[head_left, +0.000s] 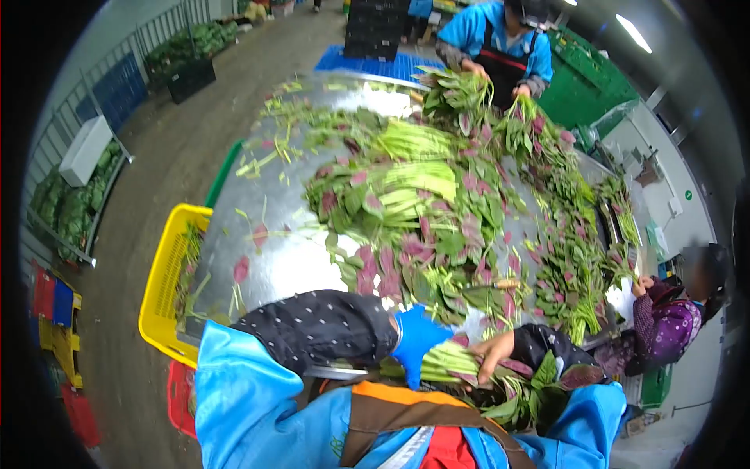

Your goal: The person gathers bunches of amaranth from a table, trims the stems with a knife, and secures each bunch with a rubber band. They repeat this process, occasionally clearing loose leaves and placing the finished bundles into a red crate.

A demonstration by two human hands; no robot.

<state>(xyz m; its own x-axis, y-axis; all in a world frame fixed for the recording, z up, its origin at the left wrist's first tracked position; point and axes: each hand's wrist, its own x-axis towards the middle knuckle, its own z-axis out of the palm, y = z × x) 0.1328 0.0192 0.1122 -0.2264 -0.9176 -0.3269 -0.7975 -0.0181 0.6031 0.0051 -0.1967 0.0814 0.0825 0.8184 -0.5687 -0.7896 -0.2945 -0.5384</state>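
Close to my body, a bunch of leafy greens [447, 361] with pale green stems and green-purple leaves lies across the table's near edge, leaves to the right. My right hand [494, 356], bare, is wrapped round the middle of this bunch. In a blue glove, my left hand [419, 344] grips across the stems nearer their cut ends; its fingertips are partly hidden. Beyond my hands a wooden handle [504, 284] lies among loose leaves. Larger piles of the same greens [422, 184] cover the middle of the metal table [258, 195].
A yellow crate [160, 289] stands at the table's left side, with a red crate [178, 399] below it. One person [500, 47] handles greens at the far end; another person [668, 320] works at the right side. A green bin [582, 78] stands behind.
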